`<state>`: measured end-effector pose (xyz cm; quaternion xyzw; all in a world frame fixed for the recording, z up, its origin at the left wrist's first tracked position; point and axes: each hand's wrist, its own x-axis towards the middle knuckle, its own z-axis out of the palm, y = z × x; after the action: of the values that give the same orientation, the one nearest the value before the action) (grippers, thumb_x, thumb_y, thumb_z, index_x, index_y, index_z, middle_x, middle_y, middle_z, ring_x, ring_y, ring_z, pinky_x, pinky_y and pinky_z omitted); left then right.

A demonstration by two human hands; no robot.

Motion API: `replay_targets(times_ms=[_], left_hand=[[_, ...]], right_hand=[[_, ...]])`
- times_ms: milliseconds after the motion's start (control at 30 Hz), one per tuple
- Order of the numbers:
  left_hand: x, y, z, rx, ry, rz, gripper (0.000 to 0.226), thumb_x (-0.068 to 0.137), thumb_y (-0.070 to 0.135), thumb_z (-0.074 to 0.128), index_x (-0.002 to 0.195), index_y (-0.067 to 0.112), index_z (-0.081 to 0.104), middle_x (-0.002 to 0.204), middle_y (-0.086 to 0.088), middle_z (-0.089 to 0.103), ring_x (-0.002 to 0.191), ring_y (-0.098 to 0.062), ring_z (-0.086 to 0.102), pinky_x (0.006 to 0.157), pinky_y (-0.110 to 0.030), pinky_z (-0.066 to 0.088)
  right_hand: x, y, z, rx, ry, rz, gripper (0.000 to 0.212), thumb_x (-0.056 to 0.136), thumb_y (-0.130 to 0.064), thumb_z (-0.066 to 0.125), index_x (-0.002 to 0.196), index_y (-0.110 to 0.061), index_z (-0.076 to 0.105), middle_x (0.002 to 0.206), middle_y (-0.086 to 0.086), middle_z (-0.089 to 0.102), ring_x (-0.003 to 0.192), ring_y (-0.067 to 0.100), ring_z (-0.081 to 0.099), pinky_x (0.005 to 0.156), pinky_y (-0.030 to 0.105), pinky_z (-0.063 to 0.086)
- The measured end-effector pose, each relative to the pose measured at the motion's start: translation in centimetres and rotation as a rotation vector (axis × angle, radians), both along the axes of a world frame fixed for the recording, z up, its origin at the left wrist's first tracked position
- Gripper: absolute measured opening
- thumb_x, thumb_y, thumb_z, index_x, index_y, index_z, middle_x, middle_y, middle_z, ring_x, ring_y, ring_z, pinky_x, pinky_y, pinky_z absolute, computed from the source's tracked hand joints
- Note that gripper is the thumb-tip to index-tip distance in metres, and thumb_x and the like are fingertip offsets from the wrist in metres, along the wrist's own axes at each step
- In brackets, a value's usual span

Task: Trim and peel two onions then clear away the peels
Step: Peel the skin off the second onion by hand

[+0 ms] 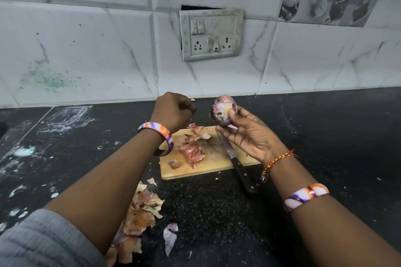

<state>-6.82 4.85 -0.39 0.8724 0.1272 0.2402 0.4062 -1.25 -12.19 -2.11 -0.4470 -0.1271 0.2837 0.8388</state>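
Observation:
My right hand (249, 136) holds a purple onion (223, 110) up above the far end of the wooden cutting board (208, 167), fingers wrapped under and around it. Its skin is mostly off, with a pale patch showing. My left hand (173, 110) hovers just left of the onion with its fingers curled in; whether it pinches a bit of peel is unclear. Reddish peels (191, 151) lie on the board. A larger heap of peels (141, 214) sits on the black counter by my left forearm. A knife (236, 165) lies across the board's right edge, its dark handle toward me.
The black speckled counter (325, 136) carries white smears at the left. A tiled wall with a switch and socket panel (211, 33) stands right behind the board. A loose purple peel (170, 238) lies near the front edge. Only one onion is in view.

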Motion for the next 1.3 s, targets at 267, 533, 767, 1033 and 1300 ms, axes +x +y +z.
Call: replay_targets(times_ms=[267,533,767,1033,1300], left_hand=[[0.1,-1.8,1.9,0.04,-0.025,-0.243,0.037,0.082,0.016,0.064,0.118,0.007,0.062,0.104,-0.012,0.07,0.082,-0.016,0.062,0.091,-0.035,0.052],[-0.2,-1.7,2.4,0.242,-0.057,-0.261,0.019,0.072,0.006,0.063,0.087,0.003,0.075,0.075,-0.024,0.071,0.061,-0.017,0.05,0.065,-0.045,0.053],[0.3,-2.1,1.9,0.338,-0.102,-0.245,0.029,0.068,0.018,0.056,0.078,-0.003,0.073,0.068,-0.024,0.069,0.052,-0.022,0.051,0.054,-0.035,0.049],[0.4,-2.8,2.0,0.246,-0.17,-0.204,0.024,0.08,0.01,0.066,0.102,0.002,0.07,0.095,-0.01,0.072,0.081,-0.013,0.064,0.068,-0.013,0.049],[0.0,-2.8,2.0,0.292,-0.182,-0.208,0.013,0.074,0.007,0.069,0.084,0.0,0.075,0.074,-0.018,0.073,0.07,-0.034,0.067,0.062,-0.04,0.055]], right_hand=[[0.1,0.3,0.5,-0.1,-0.093,0.033,0.018,0.091,-0.005,0.051,0.103,-0.014,0.061,0.091,0.007,0.064,0.069,0.015,0.067,0.06,0.028,0.058],[0.3,0.2,0.7,-0.163,-0.189,0.073,0.025,0.087,0.001,0.054,0.108,-0.011,0.059,0.093,0.008,0.064,0.062,0.014,0.069,0.057,0.025,0.056],[0.6,-0.4,0.9,-0.206,-0.246,0.055,0.028,0.084,0.003,0.057,0.106,-0.013,0.062,0.097,0.006,0.064,0.072,0.015,0.066,0.056,0.024,0.057],[1.0,-0.8,1.2,-0.226,-0.256,-0.056,0.023,0.081,0.003,0.061,0.098,-0.011,0.056,0.091,0.007,0.064,0.069,0.015,0.066,0.055,0.027,0.057],[0.6,-1.0,1.7,-0.263,-0.279,-0.028,0.019,0.08,0.005,0.063,0.093,-0.007,0.055,0.081,0.009,0.065,0.059,0.016,0.068,0.055,0.032,0.058]])
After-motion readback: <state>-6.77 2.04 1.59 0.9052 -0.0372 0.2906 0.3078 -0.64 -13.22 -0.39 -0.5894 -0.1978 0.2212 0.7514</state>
